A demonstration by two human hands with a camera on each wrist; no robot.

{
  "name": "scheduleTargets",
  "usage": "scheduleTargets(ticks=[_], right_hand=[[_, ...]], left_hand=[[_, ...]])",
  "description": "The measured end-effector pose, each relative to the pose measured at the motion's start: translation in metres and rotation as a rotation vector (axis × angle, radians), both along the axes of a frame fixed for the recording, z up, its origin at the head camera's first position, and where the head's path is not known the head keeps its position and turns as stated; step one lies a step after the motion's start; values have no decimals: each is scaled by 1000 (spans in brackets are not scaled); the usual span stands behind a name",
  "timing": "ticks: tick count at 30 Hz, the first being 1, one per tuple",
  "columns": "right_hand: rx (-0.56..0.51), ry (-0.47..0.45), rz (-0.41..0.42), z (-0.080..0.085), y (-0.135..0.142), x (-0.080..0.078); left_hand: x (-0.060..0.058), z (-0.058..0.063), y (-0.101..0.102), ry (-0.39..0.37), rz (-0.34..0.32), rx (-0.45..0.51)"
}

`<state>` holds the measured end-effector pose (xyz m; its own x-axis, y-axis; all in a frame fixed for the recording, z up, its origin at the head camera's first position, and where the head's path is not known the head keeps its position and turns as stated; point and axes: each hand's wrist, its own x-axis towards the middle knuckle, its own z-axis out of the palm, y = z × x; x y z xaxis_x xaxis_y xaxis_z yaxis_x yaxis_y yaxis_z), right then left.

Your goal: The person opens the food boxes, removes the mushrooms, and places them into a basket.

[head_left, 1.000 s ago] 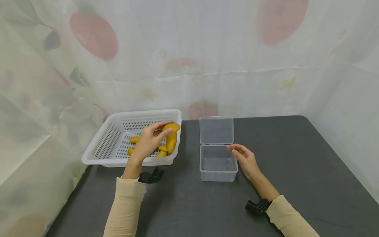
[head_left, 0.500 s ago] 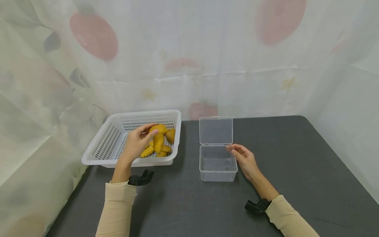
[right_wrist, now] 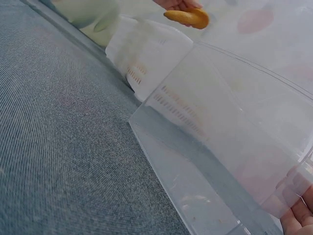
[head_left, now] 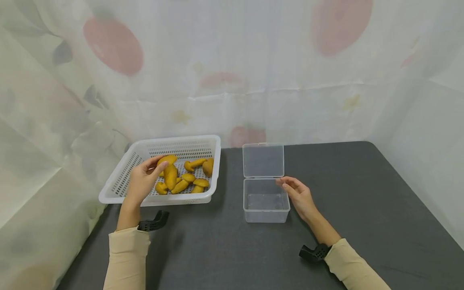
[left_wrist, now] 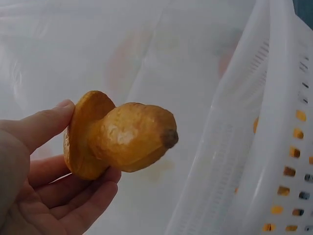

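Observation:
My left hand (head_left: 140, 180) holds a yellow mushroom (left_wrist: 134, 137) above the basket, thumb on one side of the cap and fingers on the other. Its thick stem points away from the palm in the left wrist view. Below it, several yellow mushrooms (head_left: 180, 186) lie in the white slotted plastic basket (head_left: 199, 199). To the right stands a clear plastic box (head_left: 266, 216), its hinged lid (head_left: 263, 160) raised at the back. My right hand (head_left: 301, 200) grips the box at its back right corner, with fingertips showing through the plastic.
The dark cloth-covered table (head_left: 217, 249) runs under both containers. Pale printed curtains (head_left: 232, 108) hang close behind and at the left side, right beside the basket.
My left hand has moved left over the basket with the mushroom in its grasp, uncovering more mushrooms on the right. My right hand and the box have stayed in place.

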<state>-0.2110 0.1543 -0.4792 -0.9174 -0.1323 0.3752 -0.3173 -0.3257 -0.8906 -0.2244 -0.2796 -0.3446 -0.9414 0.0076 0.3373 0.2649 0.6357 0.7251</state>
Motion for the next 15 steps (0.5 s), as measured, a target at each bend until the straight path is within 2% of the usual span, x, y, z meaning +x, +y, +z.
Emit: scheduleTargets(ticks=[9, 15], right_hand=[[-1, -7, -6, -1, 0, 0], [-5, 3, -2, -3, 0, -1]], left_hand=[[0, -3, -15, -30, 67, -5], [-2, -10, -31, -56, 160, -15]])
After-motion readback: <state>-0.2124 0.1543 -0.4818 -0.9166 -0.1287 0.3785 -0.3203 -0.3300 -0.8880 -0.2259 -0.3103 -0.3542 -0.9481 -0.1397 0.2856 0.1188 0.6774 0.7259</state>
